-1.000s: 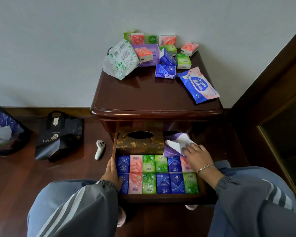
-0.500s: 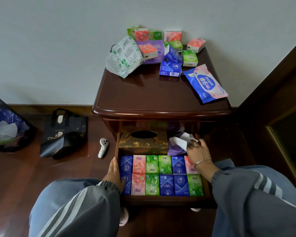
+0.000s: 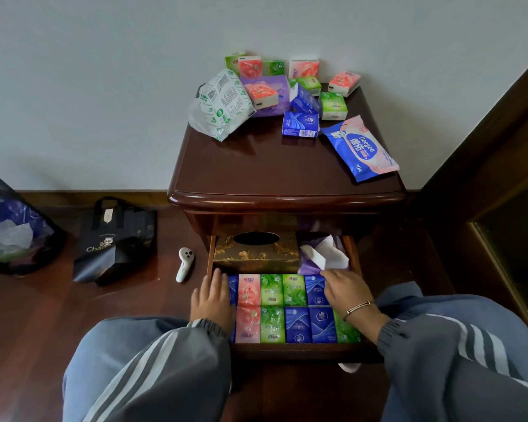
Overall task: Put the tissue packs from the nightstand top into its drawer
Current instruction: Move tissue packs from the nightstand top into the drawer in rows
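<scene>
Several small tissue packs (image 3: 301, 95) in pink, green and blue lie at the back of the dark wooden nightstand top (image 3: 256, 169). The drawer (image 3: 296, 350) below stands pulled out, with two neat rows of tissue packs (image 3: 284, 309) along its front. My left hand (image 3: 211, 300) lies flat on the drawer's left edge and the leftmost packs. My right hand (image 3: 345, 289) rests palm down on the packs at the right, fingertips by a purple soft pack with a white tissue sticking out (image 3: 323, 254). Neither hand holds anything.
A gold patterned tissue box (image 3: 256, 254) fills the drawer's back left. On top also lie a white-green soft pack (image 3: 223, 105) and a blue-pink wipes pack (image 3: 360, 147). On the floor at left are a white remote (image 3: 184, 264), a black bag (image 3: 113, 242) and a bin (image 3: 9, 226).
My right hand drew back from the purple pack's white tissue onto the rows of packs. My left hand shifted forward along the drawer's left edge onto the packs.
</scene>
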